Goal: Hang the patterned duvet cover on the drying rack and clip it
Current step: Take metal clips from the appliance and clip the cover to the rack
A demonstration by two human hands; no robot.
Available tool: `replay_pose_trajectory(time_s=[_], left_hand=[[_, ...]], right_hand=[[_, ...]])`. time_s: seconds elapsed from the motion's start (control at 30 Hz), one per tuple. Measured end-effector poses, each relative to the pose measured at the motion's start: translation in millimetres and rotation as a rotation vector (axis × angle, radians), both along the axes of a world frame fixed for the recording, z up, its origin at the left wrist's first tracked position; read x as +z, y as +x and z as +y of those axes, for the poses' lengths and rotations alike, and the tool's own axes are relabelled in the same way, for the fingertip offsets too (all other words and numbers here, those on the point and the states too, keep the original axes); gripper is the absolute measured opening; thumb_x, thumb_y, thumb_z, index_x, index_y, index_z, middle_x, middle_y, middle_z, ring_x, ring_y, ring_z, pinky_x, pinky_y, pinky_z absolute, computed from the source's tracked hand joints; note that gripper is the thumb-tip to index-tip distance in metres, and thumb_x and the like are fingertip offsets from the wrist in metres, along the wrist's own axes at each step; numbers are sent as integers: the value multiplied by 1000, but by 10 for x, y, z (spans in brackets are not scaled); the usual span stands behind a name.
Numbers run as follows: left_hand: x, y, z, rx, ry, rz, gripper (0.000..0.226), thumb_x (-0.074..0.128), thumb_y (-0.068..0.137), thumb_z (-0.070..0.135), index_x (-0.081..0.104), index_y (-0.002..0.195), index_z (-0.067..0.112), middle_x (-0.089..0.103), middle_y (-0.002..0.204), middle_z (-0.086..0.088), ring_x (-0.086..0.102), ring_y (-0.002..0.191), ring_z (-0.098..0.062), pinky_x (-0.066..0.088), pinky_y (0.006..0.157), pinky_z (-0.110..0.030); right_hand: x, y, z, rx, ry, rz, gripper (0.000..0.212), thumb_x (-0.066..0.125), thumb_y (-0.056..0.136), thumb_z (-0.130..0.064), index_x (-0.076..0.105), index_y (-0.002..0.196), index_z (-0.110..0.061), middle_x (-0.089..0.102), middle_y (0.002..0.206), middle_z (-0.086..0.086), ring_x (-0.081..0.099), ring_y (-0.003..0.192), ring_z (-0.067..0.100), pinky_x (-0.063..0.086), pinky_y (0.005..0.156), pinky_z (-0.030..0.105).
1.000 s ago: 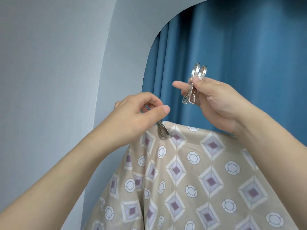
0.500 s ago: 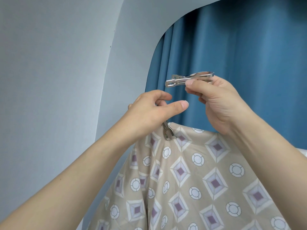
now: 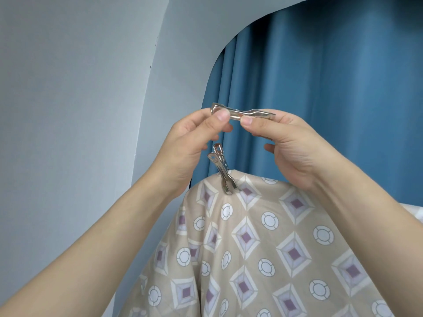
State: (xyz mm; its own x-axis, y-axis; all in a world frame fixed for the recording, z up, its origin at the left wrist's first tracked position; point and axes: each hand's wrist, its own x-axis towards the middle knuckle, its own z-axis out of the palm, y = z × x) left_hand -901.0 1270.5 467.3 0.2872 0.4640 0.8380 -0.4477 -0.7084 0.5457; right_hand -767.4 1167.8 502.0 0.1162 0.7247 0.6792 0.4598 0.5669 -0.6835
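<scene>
Head view: patterned duvet cover fills the lower right of frame, draped over a hidden support. Left hand and right hand both pinch a loose metal clip at centre frame. One fixed clip already bites the top fold. Further clipping evidently remains.

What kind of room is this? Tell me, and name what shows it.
Probably a room in a home, used for drying laundry indoors. A patterned duvet cover hangs with a metal clip on its top edge, before a blue curtain and a plain wall.
</scene>
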Motion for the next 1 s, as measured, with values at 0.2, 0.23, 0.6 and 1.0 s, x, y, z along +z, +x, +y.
replay_pose_trajectory(time_s=[0.2,0.23,0.6,1.0], left_hand=[[-34,-20,50,-48,-46,-131,24,62,84,46,72,90,25,68,86,5,53,77,-10,38,77,-29],[-49,-23,55,-58,-44,-145,23,63,84,45,72,89,24,67,85,4,53,76,-10,38,76,-28],[-663,-833,457,130,-29,-345,30,78,73,49,75,86,22,64,75,6,56,71,-13,43,78,-29],[-1534,-809,763,181,-280,-110,26,70,74,42,78,79,19,64,73,-6,52,74,-19,42,70,-21]], right_hand=[[-36,-47,30,1,-21,-4,30,71,67,-35,69,93,-21,70,85,-18,61,83,-14,33,81,22],[-47,-56,48,0,-23,-21,24,72,72,-32,69,93,-21,69,84,-19,61,82,-14,36,79,19],[-442,-97,340,-809,642,-1439,35,53,83,-28,63,112,-12,60,117,5,51,119,29,21,109,44],[-856,-303,698,-980,451,-2158,34,37,88,-20,62,109,-9,60,85,11,55,102,37,5,117,58]])
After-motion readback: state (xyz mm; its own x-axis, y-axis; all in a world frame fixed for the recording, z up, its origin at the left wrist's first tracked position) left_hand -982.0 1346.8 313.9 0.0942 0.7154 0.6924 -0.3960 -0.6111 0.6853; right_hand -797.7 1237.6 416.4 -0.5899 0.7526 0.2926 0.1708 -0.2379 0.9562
